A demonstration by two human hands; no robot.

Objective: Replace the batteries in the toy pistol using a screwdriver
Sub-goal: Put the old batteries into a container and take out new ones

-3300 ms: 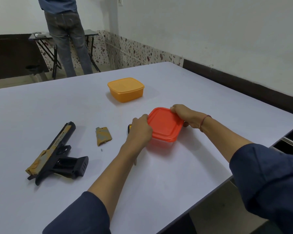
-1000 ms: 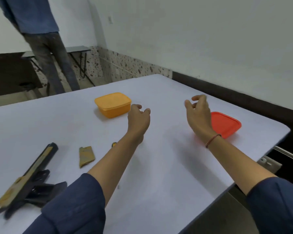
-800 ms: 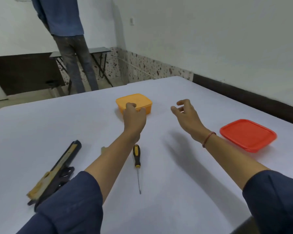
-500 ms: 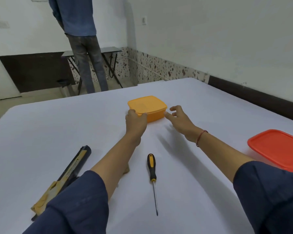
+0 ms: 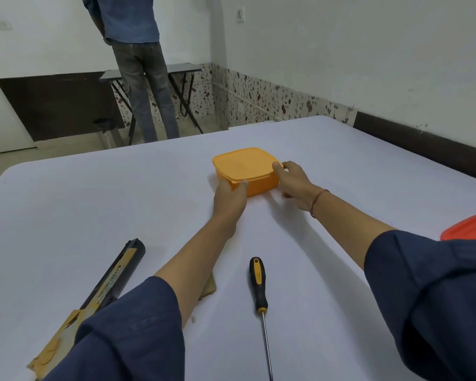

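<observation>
While the pistol (image 5: 113,281) lies at the near left corner of the table (image 5: 94,202), your left hand (image 5: 229,195) grips the box (image 5: 245,166) by its near corner, the screwdriver (image 5: 257,281) lies by the near edge, and your right hand (image 5: 293,178) grips the box's right side.

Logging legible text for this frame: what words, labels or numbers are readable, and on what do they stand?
"DESERT EAGLE": printed on the tan strip along the slide of the toy pistol.
Smaller print beside it: too small to read.
No text shows on the orange box, the screwdriver or the red lid.
</observation>
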